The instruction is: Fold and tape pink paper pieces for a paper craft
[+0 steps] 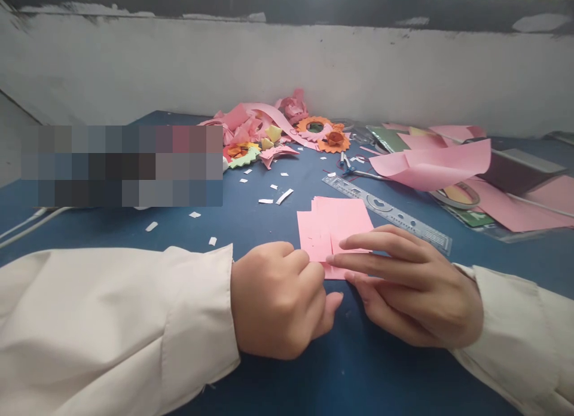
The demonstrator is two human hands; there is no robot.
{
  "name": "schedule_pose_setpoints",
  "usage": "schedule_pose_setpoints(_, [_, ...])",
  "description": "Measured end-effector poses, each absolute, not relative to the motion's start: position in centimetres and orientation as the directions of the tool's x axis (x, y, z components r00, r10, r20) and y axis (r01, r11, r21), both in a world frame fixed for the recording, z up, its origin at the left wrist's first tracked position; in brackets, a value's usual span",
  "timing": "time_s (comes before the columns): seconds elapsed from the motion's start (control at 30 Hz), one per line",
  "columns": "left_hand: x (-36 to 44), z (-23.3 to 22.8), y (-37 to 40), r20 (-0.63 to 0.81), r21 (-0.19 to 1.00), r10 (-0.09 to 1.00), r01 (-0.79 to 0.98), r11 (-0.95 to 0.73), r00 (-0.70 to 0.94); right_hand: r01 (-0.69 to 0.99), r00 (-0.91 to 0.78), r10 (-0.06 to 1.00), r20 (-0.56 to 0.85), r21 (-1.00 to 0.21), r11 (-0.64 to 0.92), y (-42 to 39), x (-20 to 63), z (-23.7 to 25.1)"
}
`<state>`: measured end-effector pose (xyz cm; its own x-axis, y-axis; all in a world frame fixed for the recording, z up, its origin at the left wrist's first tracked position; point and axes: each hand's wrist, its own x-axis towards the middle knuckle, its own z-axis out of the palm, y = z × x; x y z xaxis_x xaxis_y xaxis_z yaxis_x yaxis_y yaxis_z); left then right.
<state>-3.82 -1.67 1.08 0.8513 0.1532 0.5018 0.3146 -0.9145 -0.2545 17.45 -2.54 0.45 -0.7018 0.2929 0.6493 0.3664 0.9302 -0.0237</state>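
A small stack of pink paper [343,216] lies on the blue table in front of me, its pieces overlapping unevenly. A narrow slit or fold shows near the middle of the top piece. My right hand [415,284] holds the stack at its near right side, with long fingers over the top and the thumb at the near edge. My left hand [282,299] is curled against the lower left edge of the paper. Its fingertips are tucked out of sight, and its thumb points right. Just beyond the paper lies a clear plastic ruler [388,213], set at a slant.
White paper scraps [284,196] are scattered on the blue table [242,225]. Pink, orange and green paper flowers [314,129] are heaped at the back. To the right are a curled pink sheet [433,165], more sheets and a dark box [520,168]. A pixelated patch covers the left.
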Motion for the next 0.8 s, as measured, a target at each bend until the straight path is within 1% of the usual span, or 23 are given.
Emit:
schedule_pose_setpoints(0.27, [-3.95, 1.08, -1.57, 0.502, -0.258, 0.145, 0.308, -0.916, 0.852, 0.384, -0.702, 0.297, 0.648, -0.008, 0.923, -2.57, 17.40, 0.49])
schedule_pose_setpoints(0.6, [-3.93, 1.03, -1.61, 0.492, -0.247, 0.138, 0.289, -0.925, 0.860, 0.374, -0.702, 0.299, 0.646, -0.023, 0.927, -2.44, 17.41, 0.37])
schedule_pose_setpoints(0.8, [-3.86, 0.94, -1.46, 0.480, -0.259, 0.159, 0.313, -0.914, 0.863, 0.384, -0.696, 0.297, 0.654, -0.012, 0.923, -2.41, 17.32, 0.36])
